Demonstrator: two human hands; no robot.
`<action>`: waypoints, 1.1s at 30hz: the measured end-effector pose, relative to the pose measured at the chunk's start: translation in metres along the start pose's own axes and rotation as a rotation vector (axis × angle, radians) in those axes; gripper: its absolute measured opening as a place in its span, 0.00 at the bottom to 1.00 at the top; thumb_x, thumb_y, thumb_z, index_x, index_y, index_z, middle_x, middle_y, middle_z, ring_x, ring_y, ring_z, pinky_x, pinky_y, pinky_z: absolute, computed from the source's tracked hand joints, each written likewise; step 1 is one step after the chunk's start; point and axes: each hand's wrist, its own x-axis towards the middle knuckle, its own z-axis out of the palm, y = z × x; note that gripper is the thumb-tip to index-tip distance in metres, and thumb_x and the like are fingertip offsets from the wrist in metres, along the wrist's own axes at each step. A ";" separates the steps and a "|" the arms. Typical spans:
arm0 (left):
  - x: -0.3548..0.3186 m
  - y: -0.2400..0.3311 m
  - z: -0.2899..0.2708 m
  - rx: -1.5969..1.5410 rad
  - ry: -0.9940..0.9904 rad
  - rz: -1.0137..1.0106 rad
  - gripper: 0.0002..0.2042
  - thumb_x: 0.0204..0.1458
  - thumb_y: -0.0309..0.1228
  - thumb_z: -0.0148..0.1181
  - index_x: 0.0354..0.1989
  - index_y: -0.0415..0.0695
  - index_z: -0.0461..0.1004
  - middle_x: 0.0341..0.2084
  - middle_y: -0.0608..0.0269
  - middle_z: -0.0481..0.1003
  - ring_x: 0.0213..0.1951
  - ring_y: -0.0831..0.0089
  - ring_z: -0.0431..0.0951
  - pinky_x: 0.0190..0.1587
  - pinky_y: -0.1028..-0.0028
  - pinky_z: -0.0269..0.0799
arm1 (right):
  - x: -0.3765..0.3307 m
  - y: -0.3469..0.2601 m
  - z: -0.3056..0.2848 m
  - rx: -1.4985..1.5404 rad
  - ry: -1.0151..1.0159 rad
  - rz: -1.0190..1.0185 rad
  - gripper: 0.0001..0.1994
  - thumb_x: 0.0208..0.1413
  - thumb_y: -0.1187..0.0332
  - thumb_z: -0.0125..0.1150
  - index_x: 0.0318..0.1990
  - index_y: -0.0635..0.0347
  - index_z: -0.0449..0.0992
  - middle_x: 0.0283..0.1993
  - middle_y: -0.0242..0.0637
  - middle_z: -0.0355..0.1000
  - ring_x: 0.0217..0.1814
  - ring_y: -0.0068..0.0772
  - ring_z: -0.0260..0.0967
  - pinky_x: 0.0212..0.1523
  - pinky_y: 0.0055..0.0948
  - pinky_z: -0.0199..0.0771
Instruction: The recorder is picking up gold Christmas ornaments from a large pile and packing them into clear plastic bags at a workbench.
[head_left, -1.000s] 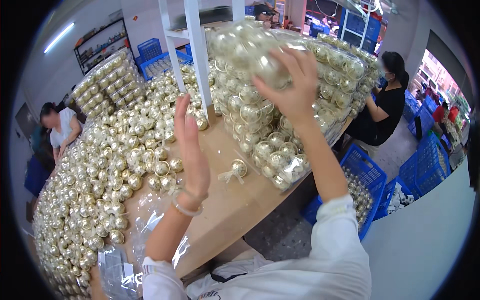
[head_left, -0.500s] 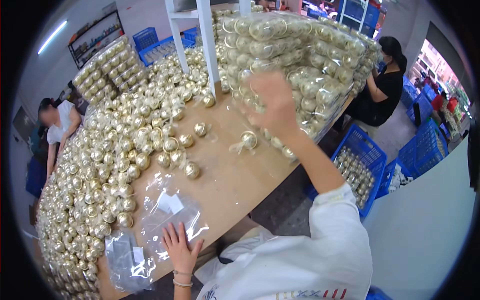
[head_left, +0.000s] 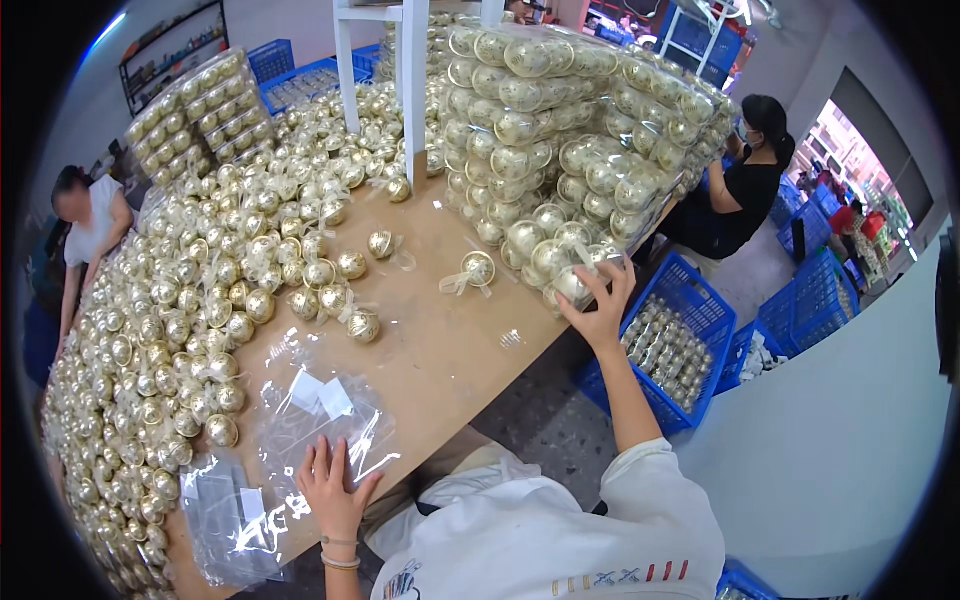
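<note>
My left hand [head_left: 334, 490] lies flat with fingers spread on a clear plastic bag [head_left: 350, 425] near the table's front edge. Two small white paper slips [head_left: 320, 394] show on that bag. Beside it lie more flat clear bags [head_left: 215, 510]. My right hand [head_left: 597, 312] is at the low near end of the stacked packs, thumb and fingers curved round the end of a clear bag of gold balls [head_left: 548, 255]. A single gold ball with a sheer ribbon [head_left: 479, 268] sits just left of this hand.
A large heap of loose gold balls [head_left: 210, 300] covers the table's left side. Stacked packs [head_left: 530, 95] rise at the back right. A white post [head_left: 415, 90] stands on the table. Blue crates [head_left: 715, 300] are on the floor. A person in black [head_left: 740, 190] and one in white [head_left: 90, 225] are nearby.
My right hand has come down and toward me from above the table, onto the near bag of gold balls. My left hand stays flat on the plastic bag. The view has shifted slightly.
</note>
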 end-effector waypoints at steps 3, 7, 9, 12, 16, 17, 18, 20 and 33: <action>0.001 0.001 0.001 -0.002 -0.009 -0.018 0.36 0.40 0.50 0.69 0.59 0.47 0.70 0.62 0.54 0.64 0.62 0.51 0.60 0.63 0.55 0.52 | 0.029 -0.019 -0.029 -0.008 0.094 -0.239 0.23 0.31 0.61 0.76 0.41 0.47 0.79 0.50 0.38 0.62 0.66 0.61 0.51 0.64 0.58 0.54; -0.005 -0.002 0.001 -0.008 -0.023 -0.037 0.36 0.40 0.53 0.68 0.58 0.46 0.71 0.62 0.51 0.64 0.62 0.49 0.60 0.62 0.54 0.51 | 0.113 0.010 -0.060 -0.020 0.197 -0.200 0.24 0.33 0.61 0.75 0.43 0.54 0.77 0.50 0.41 0.61 0.63 0.54 0.55 0.64 0.49 0.55; -0.004 0.001 0.000 -0.019 -0.024 -0.032 0.36 0.40 0.53 0.68 0.58 0.47 0.71 0.62 0.52 0.64 0.62 0.49 0.60 0.62 0.54 0.51 | 0.142 0.049 -0.061 0.093 0.226 -0.093 0.24 0.36 0.69 0.74 0.46 0.59 0.76 0.51 0.40 0.63 0.59 0.41 0.60 0.61 0.35 0.60; -0.004 0.001 0.002 -0.028 -0.019 -0.022 0.36 0.40 0.53 0.68 0.58 0.47 0.71 0.61 0.52 0.64 0.62 0.49 0.60 0.62 0.54 0.51 | 0.147 0.103 -0.044 0.057 0.218 -0.075 0.24 0.37 0.70 0.74 0.47 0.59 0.76 0.55 0.41 0.63 0.60 0.41 0.61 0.61 0.35 0.61; -0.006 0.004 0.000 0.000 -0.026 -0.044 0.35 0.40 0.52 0.69 0.57 0.47 0.72 0.61 0.52 0.64 0.62 0.49 0.60 0.62 0.54 0.51 | 0.130 0.088 -0.025 0.024 0.203 -0.012 0.29 0.39 0.64 0.75 0.52 0.61 0.73 0.58 0.44 0.65 0.62 0.47 0.60 0.63 0.40 0.57; -0.008 0.002 -0.003 0.013 -0.036 -0.050 0.35 0.40 0.52 0.69 0.57 0.47 0.72 0.61 0.52 0.64 0.62 0.49 0.60 0.62 0.54 0.51 | 0.119 0.066 -0.024 -0.122 0.319 -0.039 0.32 0.40 0.59 0.75 0.54 0.61 0.71 0.59 0.44 0.65 0.64 0.50 0.59 0.65 0.43 0.55; -0.006 0.003 -0.003 -0.008 -0.035 -0.053 0.35 0.40 0.52 0.68 0.57 0.47 0.72 0.61 0.52 0.64 0.62 0.50 0.60 0.63 0.54 0.51 | 0.097 0.056 -0.023 -0.040 0.231 -0.061 0.35 0.40 0.55 0.73 0.56 0.61 0.70 0.59 0.44 0.66 0.65 0.51 0.57 0.66 0.45 0.52; -0.002 0.001 -0.001 -0.028 -0.035 -0.060 0.35 0.40 0.52 0.68 0.57 0.47 0.72 0.61 0.53 0.65 0.62 0.51 0.60 0.63 0.53 0.50 | 0.047 0.031 -0.013 0.074 -0.095 -0.021 0.37 0.40 0.47 0.71 0.56 0.59 0.70 0.58 0.43 0.67 0.67 0.53 0.54 0.67 0.48 0.49; 0.000 0.000 0.001 -0.051 -0.093 -0.037 0.30 0.46 0.49 0.63 0.58 0.50 0.71 0.62 0.54 0.64 0.63 0.51 0.60 0.68 0.49 0.42 | 0.002 -0.020 -0.037 -0.041 -0.005 -0.364 0.21 0.35 0.61 0.74 0.42 0.49 0.78 0.50 0.29 0.72 0.61 0.48 0.58 0.57 0.62 0.57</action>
